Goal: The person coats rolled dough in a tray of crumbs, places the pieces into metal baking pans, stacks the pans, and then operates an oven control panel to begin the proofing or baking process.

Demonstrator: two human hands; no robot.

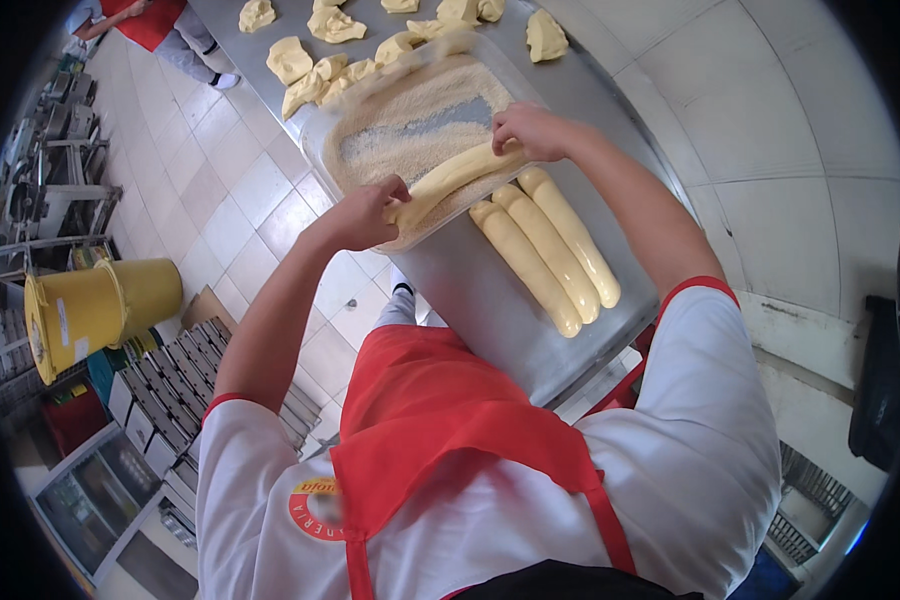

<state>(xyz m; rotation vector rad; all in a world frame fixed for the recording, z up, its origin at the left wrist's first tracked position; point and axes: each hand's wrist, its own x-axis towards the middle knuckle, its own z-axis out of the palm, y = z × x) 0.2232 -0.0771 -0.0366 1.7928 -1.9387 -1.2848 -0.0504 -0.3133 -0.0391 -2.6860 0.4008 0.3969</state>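
A long pale dough roll [450,182] stretches across the clear plastic tub of beige crumbs [380,135]. My left hand [375,213] pinches its near-left end at the tub's front corner. My right hand [525,133] grips the far-right end with curled fingers. Just right of the tub, three smooth, glossy yellow dough rolls [545,255] lie side by side on the steel table [440,310]. Several irregular lumps of yellow dough [335,25] sit on the table beyond the tub.
A co-worker in a red apron [150,25] is at the upper left. Yellow buckets [70,325], stacked metal pans [160,405] and metal equipment [65,150] stand along the left side. A tiled wall [760,110] runs close along the table's right.
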